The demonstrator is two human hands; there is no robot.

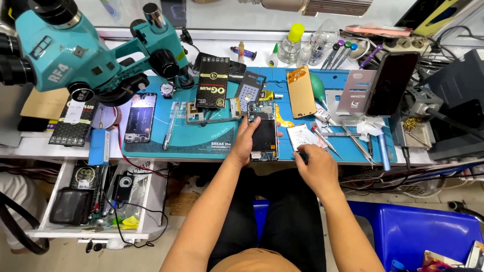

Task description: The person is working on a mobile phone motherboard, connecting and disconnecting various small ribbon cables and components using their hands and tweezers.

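Note:
My left hand (245,142) grips the left edge of an opened phone (263,132) that lies back-up on the blue work mat (191,138), its circuit board showing at the top. My right hand (313,162) rests at the mat's front edge beside a white flat battery (301,135), fingers curled on a small dark tool I can barely make out. A tweezer and a red-tipped tool (322,139) lie just right of the battery.
A teal microscope (85,50) overhangs the left side. Another opened phone (140,118), a pen-like tool (170,128), black boxes (212,82), an orange screen panel (301,91), glue bottles (291,44) and a propped dark phone (391,83) crowd the mat. An open drawer (96,199) sits lower left.

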